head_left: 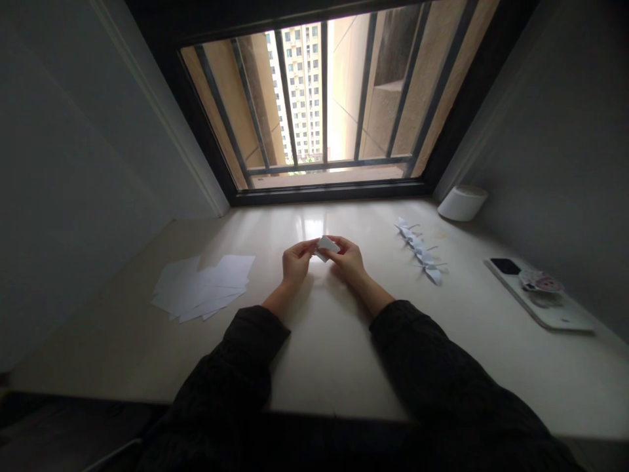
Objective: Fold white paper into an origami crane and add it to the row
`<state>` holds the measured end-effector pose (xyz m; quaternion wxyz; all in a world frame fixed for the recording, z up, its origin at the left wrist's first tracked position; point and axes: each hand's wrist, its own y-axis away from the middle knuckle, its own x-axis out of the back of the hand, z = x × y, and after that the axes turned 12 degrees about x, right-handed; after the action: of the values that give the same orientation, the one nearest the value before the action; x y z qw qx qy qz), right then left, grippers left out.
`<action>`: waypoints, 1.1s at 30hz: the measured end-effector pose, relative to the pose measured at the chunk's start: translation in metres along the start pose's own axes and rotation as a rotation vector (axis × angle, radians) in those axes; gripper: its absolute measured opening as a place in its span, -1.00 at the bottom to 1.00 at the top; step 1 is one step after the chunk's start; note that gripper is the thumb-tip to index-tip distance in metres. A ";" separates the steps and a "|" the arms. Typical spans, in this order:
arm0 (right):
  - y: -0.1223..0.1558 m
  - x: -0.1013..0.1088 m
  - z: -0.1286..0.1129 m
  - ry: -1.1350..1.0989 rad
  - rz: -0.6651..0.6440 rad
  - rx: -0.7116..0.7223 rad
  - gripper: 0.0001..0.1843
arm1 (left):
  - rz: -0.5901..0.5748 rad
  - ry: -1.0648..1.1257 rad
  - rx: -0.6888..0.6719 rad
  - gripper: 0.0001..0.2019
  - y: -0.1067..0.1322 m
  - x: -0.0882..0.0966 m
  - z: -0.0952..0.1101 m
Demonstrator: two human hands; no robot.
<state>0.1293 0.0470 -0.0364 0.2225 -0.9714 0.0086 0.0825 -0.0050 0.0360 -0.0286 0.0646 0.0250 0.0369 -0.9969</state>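
Between my two hands is a small folded piece of white paper (pixel 328 245), raised a little over the middle of the white sill. My left hand (pixel 297 259) pinches its left side with the fingertips. From the right, my right hand (pixel 348 254) grips it between thumb and fingers. The lower folds of the paper are partly covered by my fingers. Off to the left lies a loose fan of white paper sheets (pixel 204 288). On the right, several folded paper cranes (pixel 419 249) stand in a slanting row.
A phone (pixel 550 305) with a round grip on its back lies at the far right. Behind it a white cylindrical object (pixel 462 202) stands by the wall. The barred window (pixel 324 194) closes off the back of the white sill (pixel 334 367).
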 end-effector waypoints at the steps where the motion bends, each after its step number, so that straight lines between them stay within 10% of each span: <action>1: 0.000 0.000 0.000 -0.005 0.007 -0.012 -0.45 | 0.005 -0.012 0.004 -0.75 0.000 0.000 0.000; 21: -0.002 -0.001 0.002 0.039 0.044 0.022 -0.51 | 0.110 -0.045 0.103 -0.72 -0.006 0.002 0.000; 33: -0.003 0.008 -0.005 0.165 0.271 0.102 -0.52 | -0.119 -0.187 0.110 -0.60 0.006 0.002 -0.001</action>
<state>0.1380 0.0474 -0.0318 0.2568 -0.9523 0.1619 0.0310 -0.0062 0.0300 -0.0304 0.0069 -0.0667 -0.0226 -0.9975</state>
